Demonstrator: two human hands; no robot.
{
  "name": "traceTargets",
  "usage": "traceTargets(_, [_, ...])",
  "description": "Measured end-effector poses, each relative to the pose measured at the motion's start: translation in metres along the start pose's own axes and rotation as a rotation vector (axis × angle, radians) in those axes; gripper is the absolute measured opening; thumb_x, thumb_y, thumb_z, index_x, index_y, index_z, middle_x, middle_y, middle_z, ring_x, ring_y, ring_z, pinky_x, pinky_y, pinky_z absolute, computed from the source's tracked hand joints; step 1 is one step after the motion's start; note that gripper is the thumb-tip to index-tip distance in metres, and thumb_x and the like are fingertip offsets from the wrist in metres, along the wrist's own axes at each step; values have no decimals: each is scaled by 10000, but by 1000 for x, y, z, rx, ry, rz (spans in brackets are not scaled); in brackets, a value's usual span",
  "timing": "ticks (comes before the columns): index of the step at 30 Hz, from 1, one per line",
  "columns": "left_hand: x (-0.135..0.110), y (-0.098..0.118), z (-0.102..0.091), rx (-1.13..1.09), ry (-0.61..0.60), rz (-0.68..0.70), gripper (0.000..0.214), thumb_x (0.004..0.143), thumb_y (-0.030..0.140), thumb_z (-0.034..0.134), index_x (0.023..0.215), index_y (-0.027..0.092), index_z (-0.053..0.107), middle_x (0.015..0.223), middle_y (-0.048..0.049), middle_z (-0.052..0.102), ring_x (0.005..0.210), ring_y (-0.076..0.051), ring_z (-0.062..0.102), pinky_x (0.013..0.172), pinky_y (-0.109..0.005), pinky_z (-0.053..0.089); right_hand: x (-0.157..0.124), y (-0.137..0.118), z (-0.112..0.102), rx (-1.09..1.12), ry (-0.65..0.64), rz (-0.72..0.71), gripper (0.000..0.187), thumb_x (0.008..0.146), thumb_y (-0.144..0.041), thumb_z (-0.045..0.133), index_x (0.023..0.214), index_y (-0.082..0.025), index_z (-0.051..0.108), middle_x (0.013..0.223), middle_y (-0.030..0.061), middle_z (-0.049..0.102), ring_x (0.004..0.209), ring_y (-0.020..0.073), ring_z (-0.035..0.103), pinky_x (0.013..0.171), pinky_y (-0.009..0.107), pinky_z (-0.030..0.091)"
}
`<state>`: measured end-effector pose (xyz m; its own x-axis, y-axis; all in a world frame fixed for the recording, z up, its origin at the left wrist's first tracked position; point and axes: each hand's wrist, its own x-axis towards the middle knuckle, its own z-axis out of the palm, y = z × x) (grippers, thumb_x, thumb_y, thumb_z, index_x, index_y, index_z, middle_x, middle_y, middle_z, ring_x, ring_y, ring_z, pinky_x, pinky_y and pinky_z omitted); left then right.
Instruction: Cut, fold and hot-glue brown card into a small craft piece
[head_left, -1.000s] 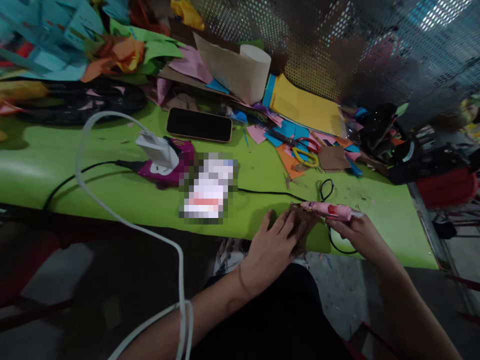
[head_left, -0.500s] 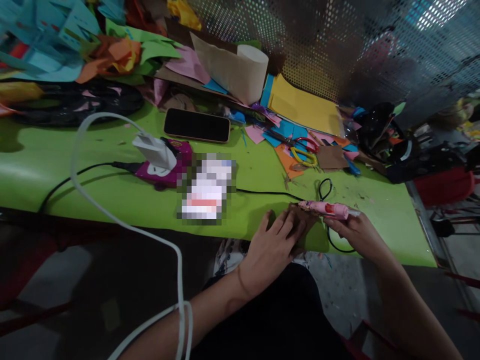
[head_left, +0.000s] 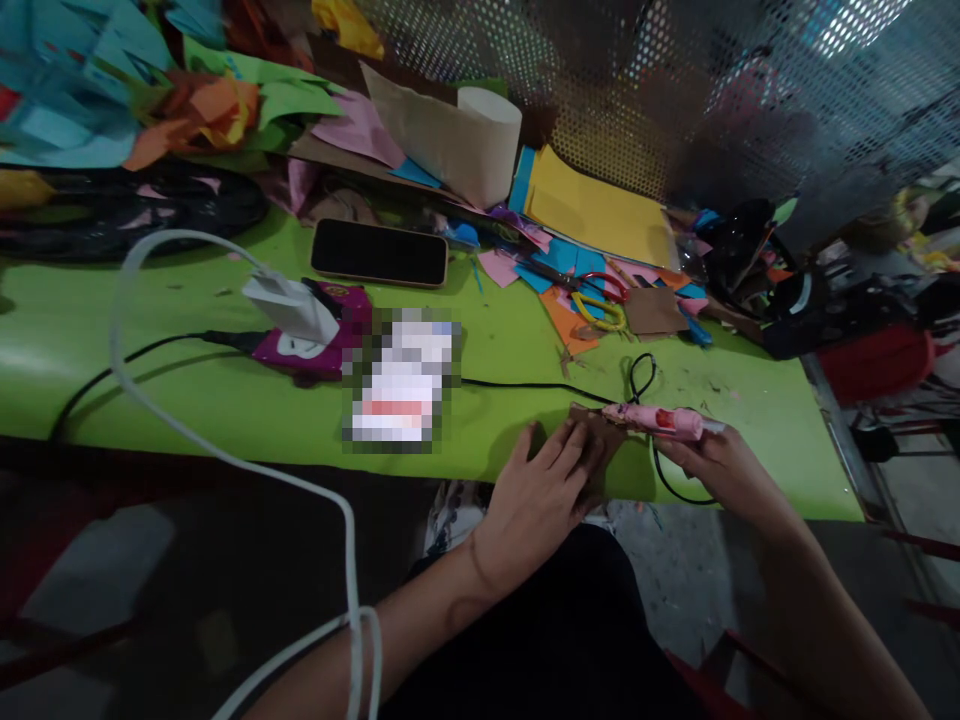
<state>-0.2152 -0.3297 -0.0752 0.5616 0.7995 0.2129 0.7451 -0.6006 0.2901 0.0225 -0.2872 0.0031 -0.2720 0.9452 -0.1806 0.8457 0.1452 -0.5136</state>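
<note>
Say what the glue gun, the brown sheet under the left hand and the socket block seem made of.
Glue gun: probably hard plastic, given its moulded pink body; finish unclear.
Brown sheet: cardboard or stiff paper, matt, without shine.
Socket block: apparently plastic, smooth, evenly magenta.

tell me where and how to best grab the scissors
Probably by the yellow loop, coming from the near right side: the scissors lie with their dark blades pointing away to the left, the loop nearer the person. The right hand holds the glue gun, so would need freeing first.
</note>
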Motion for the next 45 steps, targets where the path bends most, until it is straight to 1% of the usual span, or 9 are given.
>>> traceTargets(6, [1, 0, -1, 18, 12, 1, 559, 984, 454, 394, 1484, 205, 388, 1548, -97, 417, 1409, -256, 381, 1132, -511, 331, 7, -9, 3, 52, -64, -45, 400, 956, -446, 498, 1278, -262, 648, 1232, 56, 697, 1124, 266, 643, 974, 385, 499])
traceTargets(9, [1, 0, -1, 14, 8, 0, 575, 978, 468, 402, 1492, 212, 371, 1549, -85, 419, 1409, -252, 383, 1132, -515, 333, 8, -10, 3, 31, -60, -47, 405, 957, -456, 493, 1277, -262, 650, 1141, 53, 732, 1134, 277, 644, 965, 386, 511])
traceTargets(14, [0, 0, 2, -8, 13, -4, 542, 987, 449, 386, 1470, 203, 414, 1515, -106, 462, 1387, -262, 411, 1135, -519, 318, 4, -4, 0, -23, -11, -28, 366, 951, -450, 501, 1170, -240, 705, 1050, 56, 756, 1005, 274, 701, 861, 356, 558])
traceTargets(19, [1, 0, 1, -4, 16, -6, 547, 982, 443, 400, 1475, 207, 407, 1516, -106, 458, 1389, -260, 402, 1139, -514, 313, 8, -7, 3, 22, -61, -62, 403, 963, -444, 488, 1290, -261, 639, 1283, 50, 677, 1160, 261, 640, 1010, 382, 489])
traceTargets(24, [2, 0, -1, 7, 1, -1, 576, 975, 451, 412, 1502, 225, 355, 1542, -86, 425, 1406, -249, 376, 1131, -509, 329, 12, -14, 6, -33, -19, -91, 388, 952, -466, 499, 1205, -246, 695, 1109, 65, 747, 1016, 268, 699, 914, 372, 543])
traceTargets(30, [1, -1, 0, 12, 11, -5, 535, 987, 448, 381, 1465, 213, 417, 1511, -87, 470, 1378, -249, 417, 1128, -511, 324, 0, -5, -1, -49, -32, -77, 386, 961, -434, 490, 1271, -271, 652, 1235, 51, 701, 1114, 256, 663, 944, 359, 524])
traceTargets(35, [1, -1, 0, 16, 22, -5, 538, 982, 470, 386, 1461, 227, 418, 1509, -67, 477, 1362, -247, 438, 1111, -506, 346, -11, 5, -6, -116, 28, -14, 333, 940, -452, 521, 1102, -242, 723, 963, 49, 762, 902, 243, 719, 814, 324, 562])
traceTargets(40, [1, 0, 1, 21, 18, -13, 540, 977, 477, 401, 1460, 237, 424, 1513, -76, 472, 1364, -256, 439, 1113, -503, 341, -12, 5, -5, -94, 9, -31, 364, 948, -441, 505, 1196, -247, 687, 1101, 58, 742, 1001, 247, 699, 864, 334, 550])
traceTargets(45, [1, 0, 1, 6, 16, -16, 556, 968, 462, 438, 1472, 229, 411, 1507, -81, 480, 1355, -259, 449, 1122, -516, 330, -4, -2, 1, -53, -2, -50, 357, 955, -428, 495, 1197, -246, 684, 1092, 67, 740, 1031, 253, 683, 916, 363, 533])
